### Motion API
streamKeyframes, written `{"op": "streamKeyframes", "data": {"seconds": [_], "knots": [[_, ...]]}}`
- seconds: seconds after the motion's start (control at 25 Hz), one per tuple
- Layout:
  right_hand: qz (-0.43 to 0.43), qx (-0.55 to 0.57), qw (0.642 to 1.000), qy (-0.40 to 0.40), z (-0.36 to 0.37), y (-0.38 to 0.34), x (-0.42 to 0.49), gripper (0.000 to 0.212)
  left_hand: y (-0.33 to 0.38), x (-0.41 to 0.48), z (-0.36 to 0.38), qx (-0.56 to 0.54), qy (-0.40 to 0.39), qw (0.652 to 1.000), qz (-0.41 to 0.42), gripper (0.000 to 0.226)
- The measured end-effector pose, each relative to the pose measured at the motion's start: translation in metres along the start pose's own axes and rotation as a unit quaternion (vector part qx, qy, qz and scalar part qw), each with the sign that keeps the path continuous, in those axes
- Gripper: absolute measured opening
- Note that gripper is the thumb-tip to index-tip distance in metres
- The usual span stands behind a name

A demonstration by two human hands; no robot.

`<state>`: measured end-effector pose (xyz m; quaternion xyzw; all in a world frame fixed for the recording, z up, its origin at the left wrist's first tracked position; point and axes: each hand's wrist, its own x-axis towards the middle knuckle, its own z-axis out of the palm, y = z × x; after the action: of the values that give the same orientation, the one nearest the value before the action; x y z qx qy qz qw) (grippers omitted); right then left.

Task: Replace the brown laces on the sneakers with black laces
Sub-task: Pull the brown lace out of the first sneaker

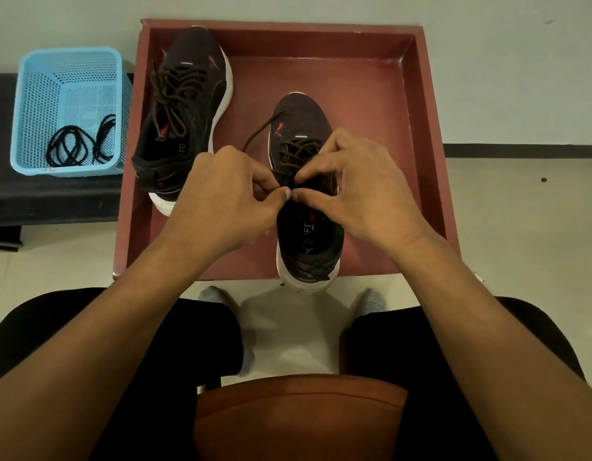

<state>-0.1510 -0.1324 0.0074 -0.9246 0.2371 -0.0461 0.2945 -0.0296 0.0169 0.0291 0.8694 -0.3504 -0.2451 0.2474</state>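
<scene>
Centrally, the left hand (221, 197) and right hand (358, 184) meet thumb tip to thumb tip over the near sneaker (308, 241), each with thumb and forefinger curled, pinching the brown lace (298, 151) just above the tongue. One loose end of that lace trails toward eleven o'clock. The near sneaker stands toe toward twelve, its heel overhanging the six o'clock edge of the reddish tray (421, 94). At ten o'clock from the hands, inside the tray's corner, the far sneaker (188, 104) lies tilted, carrying the second brown lace (175, 94), loosely threaded. Outside the tray at nine o'clock, a pale blue basket (38, 94) on a dark bench (55, 201) holds the coiled black laces (75, 144).
</scene>
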Motion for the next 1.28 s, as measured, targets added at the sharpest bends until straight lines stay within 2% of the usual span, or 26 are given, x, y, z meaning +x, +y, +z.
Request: {"op": "streamKeyframes", "data": {"seconds": [0.24, 0.48, 0.64, 0.72, 0.8, 0.92, 1.08, 1.28], "knots": [[-0.001, 0.099, 0.995, -0.023, -0.001, 0.011, 0.005, 0.013, 0.002, 0.001, -0.004, -0.041, -0.051, 0.997, -0.048, 0.019], [0.066, 0.205, 0.977, -0.006, -0.023, 0.036, 0.007, 0.009, -0.002, 0.001, -0.007, -0.054, -0.057, 0.995, -0.057, 0.022], [0.075, 0.164, 0.982, 0.046, -0.023, 0.042, 0.006, 0.012, -0.001, 0.002, -0.006, -0.049, -0.056, 0.996, -0.052, 0.021], [0.029, 0.121, 0.989, 0.078, -0.02, 0.035, 0.006, 0.025, -0.002, 0.002, -0.007, -0.047, -0.057, 0.996, -0.049, 0.02], [-0.049, 0.083, 0.993, 0.063, -0.017, 0.024, 0.004, 0.034, -0.002, 0.002, -0.007, -0.05, -0.06, 0.996, -0.049, 0.019], [-0.106, 0.012, 0.994, 0.011, -0.004, 0.011, 0.004, 0.026, -0.002, 0.002, -0.008, -0.048, -0.06, 0.996, -0.049, 0.018], [-0.114, -0.012, 0.993, 0.015, 0.0, 0.009, 0.008, 0.017, -0.002, 0.002, -0.008, -0.053, -0.063, 0.995, -0.053, 0.019], [-0.053, 0.063, 0.997, -0.001, -0.024, 0.032, 0.007, 0.019, -0.002, 0.002, -0.009, -0.063, -0.064, 0.994, -0.056, 0.022]]}}
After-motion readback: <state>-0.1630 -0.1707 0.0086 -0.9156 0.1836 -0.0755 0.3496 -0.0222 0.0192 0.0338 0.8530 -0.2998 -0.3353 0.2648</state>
